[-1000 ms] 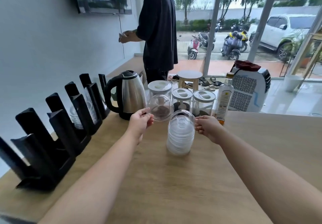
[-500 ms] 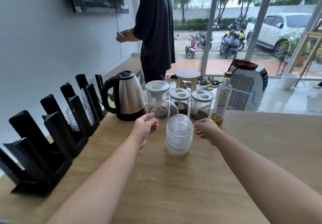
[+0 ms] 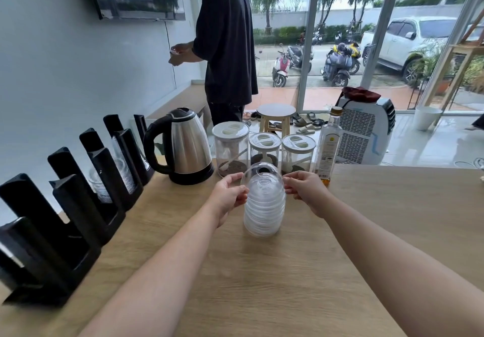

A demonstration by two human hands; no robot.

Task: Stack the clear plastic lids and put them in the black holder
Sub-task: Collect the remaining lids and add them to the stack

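The stack of clear lids (image 3: 264,205) stands mid-table with bare wood (image 3: 288,284) open on its near and right sides, while the black holder (image 3: 65,218) lines the left edge and the kettle (image 3: 187,145) and 3 jars (image 3: 264,150) crowd the far side. Since 1 second ago the left hand (image 3: 229,196) has brought its single domed lid (image 3: 262,173) from the left onto the stack's top. Both hands now pinch that lid's rim, the right hand (image 3: 305,188) from the right.

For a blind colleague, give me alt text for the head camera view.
Left hand and right hand set a clear dome lid onto a stack of lids on a wooden counter, black holder at left.
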